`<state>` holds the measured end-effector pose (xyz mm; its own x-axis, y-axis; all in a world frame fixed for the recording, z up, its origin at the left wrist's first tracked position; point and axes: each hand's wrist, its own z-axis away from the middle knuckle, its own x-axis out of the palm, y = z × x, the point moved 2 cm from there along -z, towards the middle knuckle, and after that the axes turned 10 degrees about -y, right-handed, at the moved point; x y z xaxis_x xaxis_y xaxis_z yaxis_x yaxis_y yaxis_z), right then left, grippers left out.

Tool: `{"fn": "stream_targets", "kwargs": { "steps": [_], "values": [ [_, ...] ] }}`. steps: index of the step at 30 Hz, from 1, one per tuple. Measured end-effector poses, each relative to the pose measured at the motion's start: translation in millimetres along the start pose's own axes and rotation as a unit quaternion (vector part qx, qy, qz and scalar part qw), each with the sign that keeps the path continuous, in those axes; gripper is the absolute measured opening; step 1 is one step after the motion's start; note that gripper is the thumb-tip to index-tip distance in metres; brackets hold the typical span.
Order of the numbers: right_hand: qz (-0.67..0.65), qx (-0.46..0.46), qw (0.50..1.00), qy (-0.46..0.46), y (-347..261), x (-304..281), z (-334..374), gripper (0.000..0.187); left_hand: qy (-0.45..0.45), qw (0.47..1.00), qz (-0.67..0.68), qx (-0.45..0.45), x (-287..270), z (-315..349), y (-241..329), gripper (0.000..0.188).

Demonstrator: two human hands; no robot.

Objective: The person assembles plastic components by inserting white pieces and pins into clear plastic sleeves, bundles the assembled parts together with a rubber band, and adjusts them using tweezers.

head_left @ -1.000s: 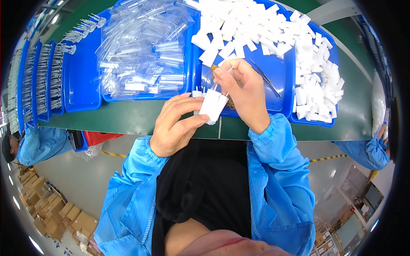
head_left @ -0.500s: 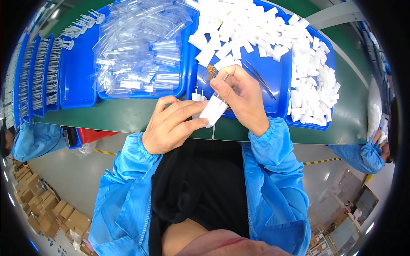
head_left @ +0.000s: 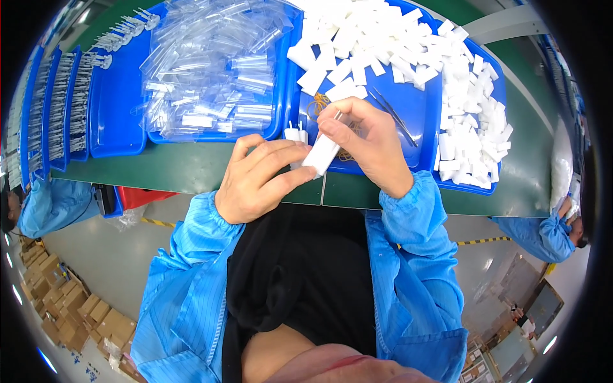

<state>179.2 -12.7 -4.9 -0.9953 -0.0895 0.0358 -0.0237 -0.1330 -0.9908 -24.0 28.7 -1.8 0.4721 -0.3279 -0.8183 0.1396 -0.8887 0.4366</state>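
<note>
Between my hands I hold a white plug housing (head_left: pixel 320 157), tilted over the table's near edge. My left hand (head_left: pixel 255 179) grips its lower end between thumb and fingers. My right hand (head_left: pixel 377 143) is closed at the upper end, thumb and forefinger pinching there, where slim metal pins show. A second white plug (head_left: pixel 295 133) with two pins pointing away sits just beyond my left fingertips; part of it is hidden. Tan rubber bands (head_left: pixel 317 105) lie in the blue tray (head_left: pixel 418 105) behind my right hand, partly covered by it.
Black tweezers (head_left: pixel 396 118) lie in that tray, below a heap of white housings (head_left: pixel 357 38). More housings (head_left: pixel 469 121) fill the tray at right. Clear plastic sleeves (head_left: pixel 211 70) fill the left tray; racks of metal-pinned parts (head_left: pixel 59 108) stand farther left. Co-workers' blue sleeves (head_left: pixel 57 207) show at both sides.
The white housing and both hands have shifted slightly away from me. My right fingers now cover more of the metal pins. The view itself has moved a little.
</note>
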Motion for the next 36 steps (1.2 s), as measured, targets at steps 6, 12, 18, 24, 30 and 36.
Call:
{"fn": "stream_targets", "kwargs": {
  "steps": [6,12,18,24,30,36],
  "values": [
    [0.043,-0.060,0.997,0.030,13,16,1,0.020,0.039,0.999,-0.004,0.011,5,3,-12,0.031],
    [0.004,-0.036,0.999,0.037,10,16,7,0.018,0.064,0.997,0.018,0.039,3,-3,-11,0.031],
    [0.002,-0.090,0.995,0.047,15,13,-2,0.015,0.084,0.996,-0.002,0.011,3,-5,-5,0.030],
    [0.047,-0.091,0.993,0.056,-1,21,15,0.022,0.068,0.995,0.037,0.057,-5,-10,-4,0.032],
    [0.082,-0.115,0.988,0.066,-7,20,15,0.023,0.044,0.998,0.035,0.032,-8,-7,-2,0.030],
    [0.016,-0.034,0.998,-0.051,-14,-1,11,0.017,0.056,0.994,0.083,0.052,-4,-15,-1,0.039]
  ]
}}
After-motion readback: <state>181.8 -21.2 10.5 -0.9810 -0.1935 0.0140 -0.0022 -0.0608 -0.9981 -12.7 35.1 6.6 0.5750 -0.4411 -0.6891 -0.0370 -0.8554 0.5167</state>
